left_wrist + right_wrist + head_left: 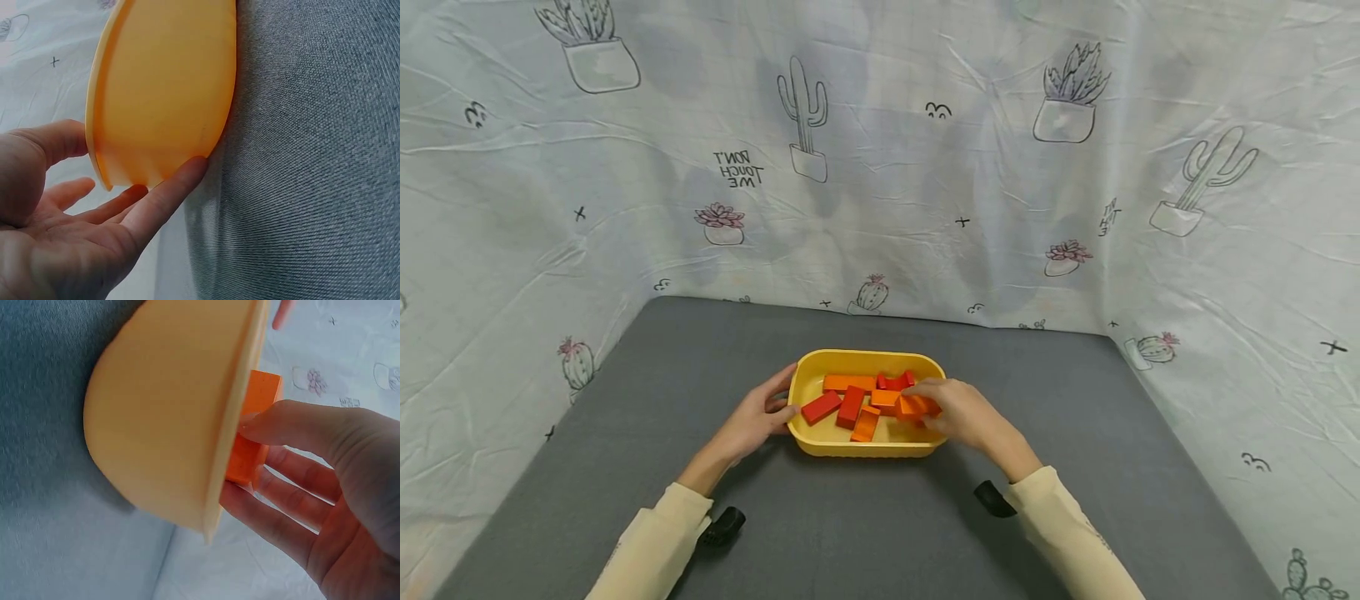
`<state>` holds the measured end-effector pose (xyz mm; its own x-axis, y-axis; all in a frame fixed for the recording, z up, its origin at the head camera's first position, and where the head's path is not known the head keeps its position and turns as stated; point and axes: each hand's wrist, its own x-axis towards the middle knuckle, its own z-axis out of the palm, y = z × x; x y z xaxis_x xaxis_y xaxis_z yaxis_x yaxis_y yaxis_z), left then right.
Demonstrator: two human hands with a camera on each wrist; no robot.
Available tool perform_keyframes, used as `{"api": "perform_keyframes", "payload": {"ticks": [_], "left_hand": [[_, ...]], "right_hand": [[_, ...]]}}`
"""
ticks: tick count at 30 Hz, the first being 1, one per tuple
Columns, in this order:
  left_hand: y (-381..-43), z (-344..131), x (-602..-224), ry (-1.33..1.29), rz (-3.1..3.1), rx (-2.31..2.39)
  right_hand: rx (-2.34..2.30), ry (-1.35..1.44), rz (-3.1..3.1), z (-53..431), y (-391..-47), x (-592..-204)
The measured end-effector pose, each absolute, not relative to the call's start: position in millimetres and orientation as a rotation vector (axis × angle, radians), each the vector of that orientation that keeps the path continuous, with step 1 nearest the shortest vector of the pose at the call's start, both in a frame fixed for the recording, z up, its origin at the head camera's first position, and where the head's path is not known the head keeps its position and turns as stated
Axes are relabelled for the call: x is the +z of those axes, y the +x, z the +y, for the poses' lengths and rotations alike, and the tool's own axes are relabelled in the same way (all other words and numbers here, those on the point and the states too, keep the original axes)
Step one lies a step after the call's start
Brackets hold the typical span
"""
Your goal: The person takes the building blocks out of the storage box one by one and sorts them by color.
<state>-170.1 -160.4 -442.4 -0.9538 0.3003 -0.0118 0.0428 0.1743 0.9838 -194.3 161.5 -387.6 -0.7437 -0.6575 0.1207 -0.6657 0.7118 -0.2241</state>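
Note:
A yellow plastic tub (868,450) stands on the grey table with several red and orange blocks inside. At its left end my left hand (758,419) holds the tub, thumb (65,139) over the rim and fingers (165,197) against the outer wall. My right hand (958,410) reaches over the right end and pinches an orange block (251,428) between thumb and fingers, right at the rim. Around it in the tub lie a long orange block (848,382), a red block (850,407), another red block (821,407) and a notched red block (897,382).
The grey cloth-covered table (865,529) spreads around the tub. A white curtain (887,167) printed with cactus drawings hangs behind it and along both sides. Black straps show at both wrists, one a black band (994,499) beside the right sleeve.

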Motion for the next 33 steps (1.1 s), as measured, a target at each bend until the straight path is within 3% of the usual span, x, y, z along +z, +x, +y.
{"api": "perform_keyframes", "payload": {"ticks": [17, 33], "left_hand": [[-168.6, -160.7, -438.4, 0.317, 2.259, 1.856], [-171.0, -159.6, -441.4, 0.306, 2.270, 1.850]], "right_hand": [[0.536, 0.996, -2.798, 198.4, -201.3, -371.1], [0.658, 0.904, -2.827, 236.9, -228.0, -372.1]]}}
